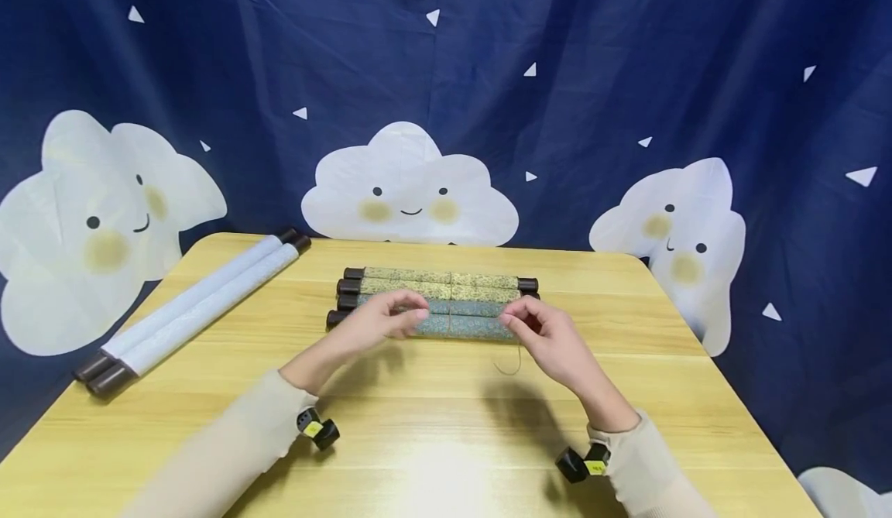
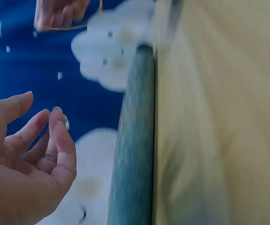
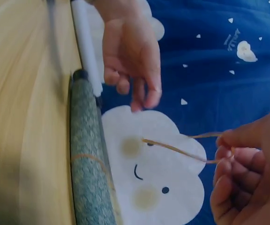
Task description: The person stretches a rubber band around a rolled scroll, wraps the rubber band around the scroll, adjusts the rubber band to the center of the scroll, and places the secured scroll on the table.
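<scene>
1. While the right hand [image 1: 550, 336] pinches a thin tan cord [image 3: 172, 149] between thumb and fingers, the left hand [image 1: 379, 320] is empty, its thumb apart from loosely bent fingers.
2. Cord: doubled into a narrow loop in the right wrist view, reaching out from the pinch; in the head view a loose tail hangs in a curve below the right hand.
3. Handling, my judgement: a light, firm pinch should hold the loop's form; left thumb and forefinger best meet its tip squarely, pulling gently so the rolls don't shift. The dangling tail could snag.
4. Bundle: two yellow scrolls [image 1: 481, 279] on the far side, two blue-green scrolls [image 1: 474, 327] nearer, lying side by side on the wooden table [image 1: 446, 409], toward its far edge. Small mottled pattern on both pairs; dark end caps.
5. A thin band [image 3: 87, 156] crosses the bundle near its middle. Cannot tell whether it joins the held cord.
6. Two white scrolls [image 1: 214, 307], also dark-ended, lie slantwise, well apart at left.
</scene>
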Available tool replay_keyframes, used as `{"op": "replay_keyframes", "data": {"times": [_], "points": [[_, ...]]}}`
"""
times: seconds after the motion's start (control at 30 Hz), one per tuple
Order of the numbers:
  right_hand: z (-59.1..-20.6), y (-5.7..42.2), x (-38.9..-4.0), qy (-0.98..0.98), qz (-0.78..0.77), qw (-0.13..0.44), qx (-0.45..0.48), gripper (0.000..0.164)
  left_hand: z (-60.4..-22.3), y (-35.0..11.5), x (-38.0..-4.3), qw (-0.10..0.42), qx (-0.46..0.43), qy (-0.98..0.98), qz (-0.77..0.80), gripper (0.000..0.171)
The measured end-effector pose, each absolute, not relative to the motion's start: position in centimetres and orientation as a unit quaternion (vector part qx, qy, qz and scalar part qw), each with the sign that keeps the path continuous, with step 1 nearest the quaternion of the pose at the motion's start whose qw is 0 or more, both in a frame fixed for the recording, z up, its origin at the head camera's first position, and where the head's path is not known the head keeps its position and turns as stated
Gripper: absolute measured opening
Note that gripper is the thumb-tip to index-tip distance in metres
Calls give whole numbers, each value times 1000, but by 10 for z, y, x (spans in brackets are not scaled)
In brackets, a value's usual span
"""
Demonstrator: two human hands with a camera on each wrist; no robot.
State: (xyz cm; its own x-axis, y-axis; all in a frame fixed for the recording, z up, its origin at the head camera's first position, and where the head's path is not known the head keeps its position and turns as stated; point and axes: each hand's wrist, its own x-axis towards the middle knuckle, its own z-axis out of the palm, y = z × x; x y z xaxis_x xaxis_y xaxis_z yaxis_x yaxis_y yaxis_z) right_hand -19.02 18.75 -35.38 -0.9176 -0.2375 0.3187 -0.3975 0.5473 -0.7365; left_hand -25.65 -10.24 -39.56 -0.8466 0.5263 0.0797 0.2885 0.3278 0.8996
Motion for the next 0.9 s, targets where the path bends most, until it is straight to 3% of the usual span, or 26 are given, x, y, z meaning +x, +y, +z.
{"op": "replay_keyframes", "data": {"times": [0.4, 0.63, 0.77, 0.9], "points": [[-356, 192, -198, -897, 403, 93, 157, 4, -392, -196, -317, -36, 146, 938, 312, 27], [-354, 192, -198, -883, 437, 71, 157, 6, -397, -240, -338, -108, 111, 966, 209, 33], [-355, 191, -199, -880, 442, 67, 158, 5, -404, -262, -347, -122, 86, 975, 167, 38], [-358, 191, -199, -877, 447, 64, 161, 4, -412, -280, -356, -102, 51, 983, 142, 53]]}}
